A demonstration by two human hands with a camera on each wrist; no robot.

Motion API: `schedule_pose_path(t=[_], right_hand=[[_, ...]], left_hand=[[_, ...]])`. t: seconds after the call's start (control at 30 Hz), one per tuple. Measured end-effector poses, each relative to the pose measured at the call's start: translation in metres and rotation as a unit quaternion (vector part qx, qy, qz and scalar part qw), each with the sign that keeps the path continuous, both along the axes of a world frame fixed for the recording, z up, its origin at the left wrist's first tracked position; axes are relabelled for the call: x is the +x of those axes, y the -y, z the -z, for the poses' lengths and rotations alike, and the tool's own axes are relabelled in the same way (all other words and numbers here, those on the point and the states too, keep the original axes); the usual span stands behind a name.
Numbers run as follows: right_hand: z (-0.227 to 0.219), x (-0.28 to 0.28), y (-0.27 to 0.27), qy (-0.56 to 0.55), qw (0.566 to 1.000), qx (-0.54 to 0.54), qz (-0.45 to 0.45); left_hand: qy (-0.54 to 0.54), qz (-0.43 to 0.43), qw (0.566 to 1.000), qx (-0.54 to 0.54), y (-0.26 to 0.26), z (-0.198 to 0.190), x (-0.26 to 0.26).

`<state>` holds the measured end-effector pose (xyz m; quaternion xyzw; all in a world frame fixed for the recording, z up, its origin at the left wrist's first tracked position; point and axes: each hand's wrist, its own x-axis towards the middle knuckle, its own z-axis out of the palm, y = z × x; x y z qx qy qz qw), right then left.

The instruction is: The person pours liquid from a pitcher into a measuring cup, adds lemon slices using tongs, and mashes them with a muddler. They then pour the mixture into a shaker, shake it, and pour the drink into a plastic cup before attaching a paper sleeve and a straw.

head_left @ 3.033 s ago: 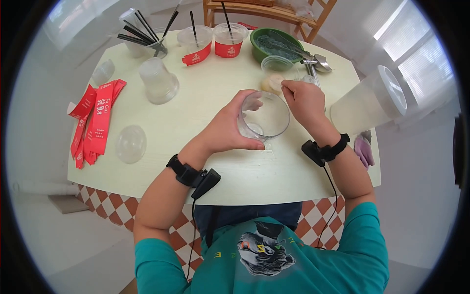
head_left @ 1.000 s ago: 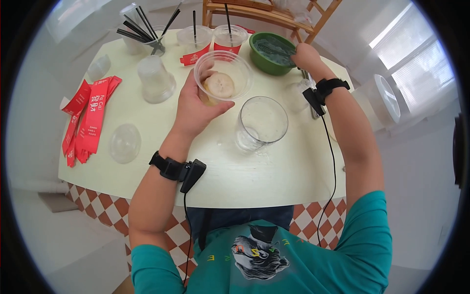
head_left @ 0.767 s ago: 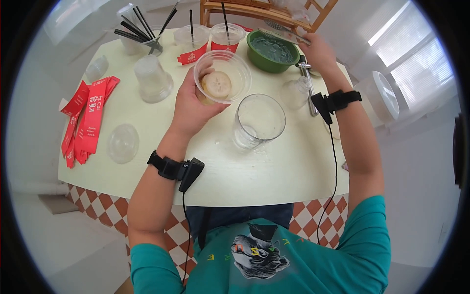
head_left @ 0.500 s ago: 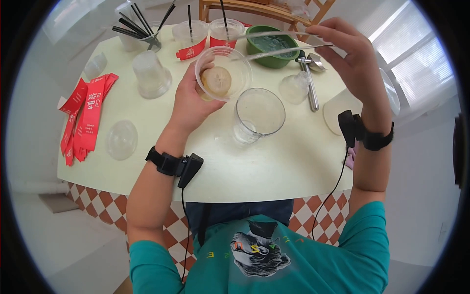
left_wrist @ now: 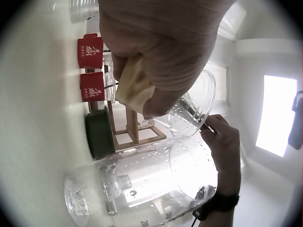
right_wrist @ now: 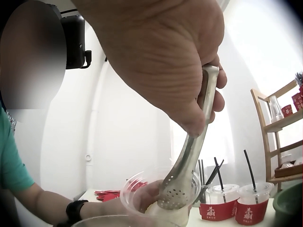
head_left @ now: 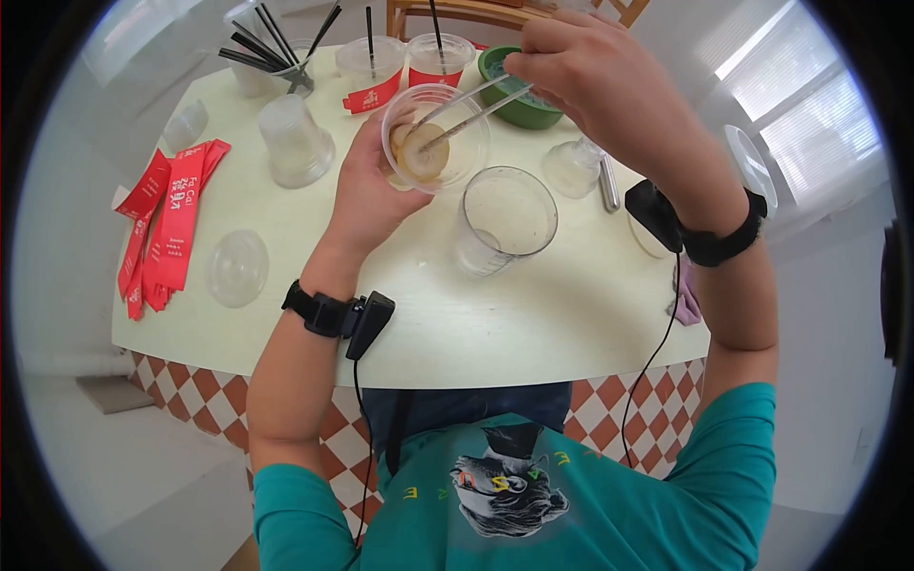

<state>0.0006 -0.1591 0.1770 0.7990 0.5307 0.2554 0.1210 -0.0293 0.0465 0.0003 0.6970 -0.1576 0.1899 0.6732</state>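
My left hand (head_left: 373, 181) grips a clear plastic cup (head_left: 468, 157), tilted above the table, with pale round fruit slices (head_left: 419, 157) at its bottom. My right hand (head_left: 595, 81) holds metal tongs (head_left: 481, 112) whose arms reach down into the cup. In the right wrist view, the perforated tip of the tongs (right_wrist: 176, 191) lies at the slices inside the cup (right_wrist: 130, 191). The left wrist view has my left fingers and thumb (left_wrist: 161, 101) wrapped round the cup's lower part. Just in front of the cup stands a large clear measuring pitcher (head_left: 505, 224) with water drops on its wall.
A green bowl (head_left: 533, 116) and two red-sleeved cups with straws (head_left: 371, 90) stand at the back. An upturned clear cup (head_left: 293, 143), red paper sleeves (head_left: 176, 228) and a clear lid (head_left: 238, 268) lie left. A clear bottle-like vessel (head_left: 574, 169) and a metal handle (head_left: 609, 186) are right.
My left hand has let go of the pitcher and taken up the cup with slices. My right hand has picked the tongs from the green bowl and brought them left into the cup.
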Motion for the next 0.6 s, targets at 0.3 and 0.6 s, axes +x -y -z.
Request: schedule_pose_path(t=[0.3,0.6], right_hand=[[-0.012,-0.014,-0.007,0.048,0.998,-0.030,-0.034],[-0.005,-0.015,-0.014,0.077,0.995,-0.045,-0.035]], left_hand=[[0.019,-0.003,0.999,0.028,-0.001,-0.003,-0.002],[0.013,0.011,1.000,0.005,0.000,-0.003,-0.001]])
